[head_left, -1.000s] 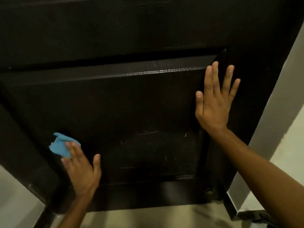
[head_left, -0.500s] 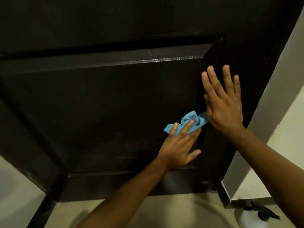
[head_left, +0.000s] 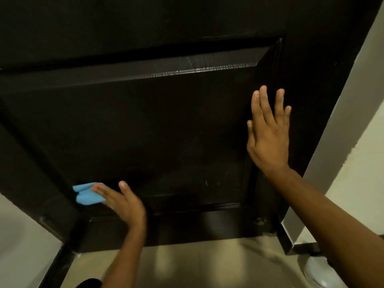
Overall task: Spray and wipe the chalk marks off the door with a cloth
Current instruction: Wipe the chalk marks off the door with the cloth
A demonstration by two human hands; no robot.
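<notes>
A dark brown panelled door (head_left: pixel 166 125) fills most of the view. My left hand (head_left: pixel 122 201) presses a crumpled blue cloth (head_left: pixel 87 194) flat against the lower left of the recessed panel, fingers straight. My right hand (head_left: pixel 268 134) lies flat and spread on the panel's right edge, holding nothing. A faint short chalk mark (head_left: pixel 206 182) shows low on the panel to the right of centre. No spray bottle can be made out for certain.
Pale walls flank the door frame on the left (head_left: pixel 18 235) and right (head_left: pixel 357 142). Beige floor tiles (head_left: pixel 207 265) run below the door. A white rounded object (head_left: pixel 320 273) with a dark top sits on the floor at the lower right.
My left hand has swept the cloth from the panel's right side, near my right hand, back to the lower left. The chalk marks look fainter. My right hand stayed flat on the door.
</notes>
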